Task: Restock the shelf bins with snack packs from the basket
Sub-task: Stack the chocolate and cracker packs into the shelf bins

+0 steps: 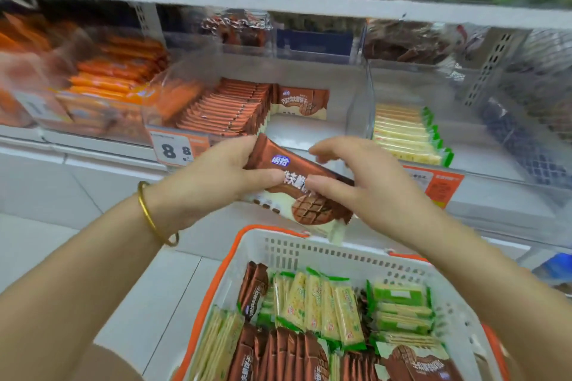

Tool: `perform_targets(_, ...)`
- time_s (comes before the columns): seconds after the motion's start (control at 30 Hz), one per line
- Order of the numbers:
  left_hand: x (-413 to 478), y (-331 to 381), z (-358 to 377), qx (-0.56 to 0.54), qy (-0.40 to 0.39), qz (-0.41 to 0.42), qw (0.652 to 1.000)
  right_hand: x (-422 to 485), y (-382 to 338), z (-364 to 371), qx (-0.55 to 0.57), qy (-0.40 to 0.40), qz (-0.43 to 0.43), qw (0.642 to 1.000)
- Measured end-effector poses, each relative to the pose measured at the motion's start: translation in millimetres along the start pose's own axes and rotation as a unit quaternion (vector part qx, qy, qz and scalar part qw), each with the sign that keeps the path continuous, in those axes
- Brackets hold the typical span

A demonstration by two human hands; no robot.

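Here, seen from a head cam looking down at a shop shelf: both hands hold one glossy brown snack pack (297, 191), a flat foil-like rectangle w/ a white lower band, a blue logo and a printed round choc biscuit.

The left hand (213, 176) comes in from lower left, wrist wearing a thin gold bangle (154, 216). Its fingers are closed on the pack's upper-left end, thumb across the front. The right hand (362, 185) reaches from lower right, thumb pressed on the pack's middle, other fingers curled loosely above and behind it. So both grips are clamped on the same pack, which lies tilted between them, upper-left end high, lower-right end low.

The pack hangs above the far rim of the basket (309, 249), a white perforated plastic crate w/ orange trim. Inside stand more brown packs (288, 356) and pale yellow cracker packs w/ green edges (322, 306).

Just behind the hands is a clear plastic shelf bin (356, 108). Its left part holds a tight row of matching brown packs (229, 108) standing on edge; the right part is bare. The next bin right holds a row of yellow-green packs (405, 133). An orange-framed price tag (173, 150) reads 8.8; left of that, orange packs (117, 71) are blurred.
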State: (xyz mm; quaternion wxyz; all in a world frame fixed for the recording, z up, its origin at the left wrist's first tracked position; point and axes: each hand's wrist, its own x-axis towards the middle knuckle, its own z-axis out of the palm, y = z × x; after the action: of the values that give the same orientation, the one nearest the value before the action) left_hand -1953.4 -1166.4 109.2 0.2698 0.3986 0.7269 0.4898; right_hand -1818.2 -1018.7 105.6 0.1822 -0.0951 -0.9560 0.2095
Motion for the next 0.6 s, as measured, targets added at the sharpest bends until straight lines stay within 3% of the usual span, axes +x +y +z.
perform_targets(0.07, 16, 8, -14, 0.001, 0.047, 0.022, 0.999, 34, -15, -11, 0.025, -0.037, 0.003, 0.999)
perform_targets(0.13, 35, 8, -25, 0.036, 0.143, 0.050, 0.988, 74, -16, -20, 0.049, -0.032, 0.039, 0.998)
perform_targets(0.2, 51, -2, -32, 0.140, 0.259, 0.104, 0.950, 117, -2, -24, 0.027, -0.009, 0.088, 0.996)
perform_targets(0.23, 55, -7, -34, 0.224, 0.278, 0.139, 0.924, 139, 9, -22, -0.004, 0.001, 0.112, 0.994)
perform_targets(0.33, 72, -30, -33, 0.429, 0.199, 0.179, 0.862, 193, 49, 1, -0.097, 0.009, 0.182, 0.978)
perform_targets(0.4, 79, -35, -28, 0.491, 0.168, 0.147, 0.842, 214, 74, 23, -0.149, -0.010, 0.211, 0.966)
perform_targets(0.5, 87, -41, -21, 0.514, 0.133, 0.092, 0.843, 231, 99, 50, -0.202, -0.045, 0.228, 0.951)
perform_targets(0.6, 88, -48, -20, 0.486, 0.143, 0.095, 0.857, 243, 108, 65, -0.217, -0.053, 0.218, 0.950)
